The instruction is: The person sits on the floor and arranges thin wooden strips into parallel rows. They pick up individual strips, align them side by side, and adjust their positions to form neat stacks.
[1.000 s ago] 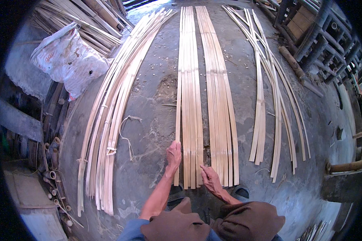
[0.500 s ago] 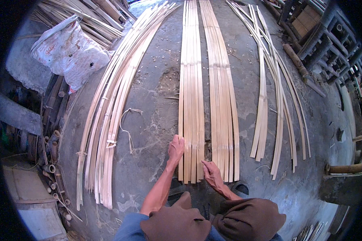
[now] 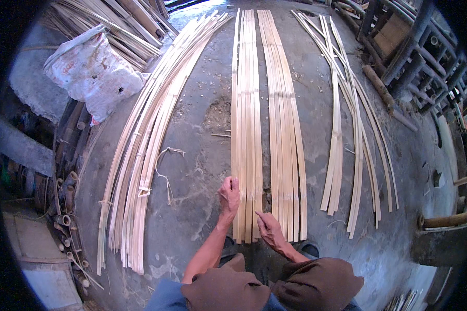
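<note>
Long, flat, pale bamboo strips (image 3: 247, 129) lie side by side in a narrow row in front of me. My left hand (image 3: 229, 196) is closed at the left edge of this row, its fingers curled on the outermost strip. Lower down, my right hand (image 3: 271, 229) reaches over the right edge, index finger and thumb pinched at a strip near its near end; the thumb is mostly hidden. Just right of it lies a second row of bamboo strips (image 3: 285, 140), a thin gap apart.
Left on the concrete floor is a tied bundle of strips (image 3: 148, 140); right, several loose crossing strips (image 3: 355, 119). A white sack (image 3: 96, 70) sits at the far left. Cut bamboo poles (image 3: 67, 220) line the left side. A dark bamboo frame (image 3: 420, 62) stands far right.
My right hand has shifted slightly left, onto the row's edge. A gap now shows beside the leftmost strip at its far end. The whole view has tilted slightly.
</note>
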Demonstrator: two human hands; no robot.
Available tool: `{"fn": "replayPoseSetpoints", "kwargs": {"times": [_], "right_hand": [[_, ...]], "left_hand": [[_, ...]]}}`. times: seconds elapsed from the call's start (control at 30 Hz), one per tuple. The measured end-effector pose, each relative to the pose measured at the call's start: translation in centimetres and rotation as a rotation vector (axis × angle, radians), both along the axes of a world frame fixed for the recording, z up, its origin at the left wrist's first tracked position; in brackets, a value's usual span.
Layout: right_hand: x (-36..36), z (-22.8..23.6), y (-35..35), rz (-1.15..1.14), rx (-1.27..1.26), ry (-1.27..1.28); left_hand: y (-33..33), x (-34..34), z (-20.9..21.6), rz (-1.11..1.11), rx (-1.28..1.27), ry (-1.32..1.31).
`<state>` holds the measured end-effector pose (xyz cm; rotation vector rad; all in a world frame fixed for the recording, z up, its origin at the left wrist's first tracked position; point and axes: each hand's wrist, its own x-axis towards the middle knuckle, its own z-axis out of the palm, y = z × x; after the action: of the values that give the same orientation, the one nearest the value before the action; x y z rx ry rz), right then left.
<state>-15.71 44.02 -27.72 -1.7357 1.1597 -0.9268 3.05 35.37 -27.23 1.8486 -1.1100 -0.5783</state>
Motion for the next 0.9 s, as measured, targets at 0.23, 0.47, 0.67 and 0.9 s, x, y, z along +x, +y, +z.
{"fn": "replayPoseSetpoints", "kwargs": {"times": [0.23, 0.47, 0.67, 0.9], "right_hand": [[0.3, 0.3, 0.3, 0.05, -0.024, 0.115], [0.1, -0.7, 0.8, 0.083, 0.049, 0.14], [3.2, 1.5, 0.5, 0.121, 0.506, -0.18], [4.0, 0.4, -1.2, 0.284, 0.753, -0.24]], "left_hand": [[0.4, 1.5, -3.0, -0.049, 0.048, -0.124], [1.5, 1.5, -0.4, -0.034, 0.078, -0.087], [1.6, 0.9, -1.4, -0.061, -0.018, 0.07], [0.7, 1.0, -1.9, -0.175, 0.157, -0.012]]}}
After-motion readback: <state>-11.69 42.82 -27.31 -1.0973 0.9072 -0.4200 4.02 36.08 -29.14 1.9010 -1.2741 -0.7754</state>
